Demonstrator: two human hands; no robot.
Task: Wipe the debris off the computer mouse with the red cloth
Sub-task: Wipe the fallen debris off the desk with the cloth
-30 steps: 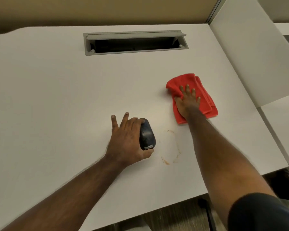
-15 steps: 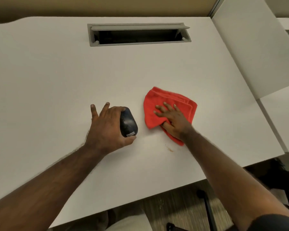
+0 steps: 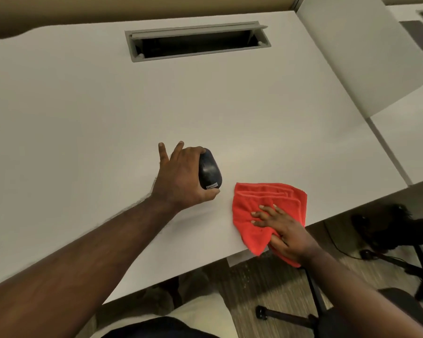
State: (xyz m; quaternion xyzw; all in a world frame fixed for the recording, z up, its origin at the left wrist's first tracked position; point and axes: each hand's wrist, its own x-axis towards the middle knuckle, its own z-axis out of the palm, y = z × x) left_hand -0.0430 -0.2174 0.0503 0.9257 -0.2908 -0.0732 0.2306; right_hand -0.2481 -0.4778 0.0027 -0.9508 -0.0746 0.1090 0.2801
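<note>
- While the left hand [image 3: 183, 176] grips the computer mouse [image 3: 210, 170] on the white surface [image 3: 83, 113], the right hand [image 3: 282, 231] presses flat on the red cloth [image 3: 261, 203].
- The mouse is dark, tipped up on its side against the left palm, with a small pale label near its nearer end; the thumb sits just under that end and the fingers [image 3: 178, 148] curl over the far end, two of them sticking out straight.
- The cloth lies folded near the front edge of the surface, just to the right of the mouse but not touching it; its nearest corner hangs over the edge.
- The right hand's fingers [image 3: 264, 211] are spread wide on top of the cloth, palm down, with the heel of the hand at the surface's edge.
- A grey rectangular cable hatch [image 3: 197, 41] is set into the far part of the surface, its lid raised and the inside dark.
- A white divider panel [image 3: 366, 57] stands along the right side.
- Below the edge, carpeted floor and a dark chair base [image 3: 291, 315] show.
</note>
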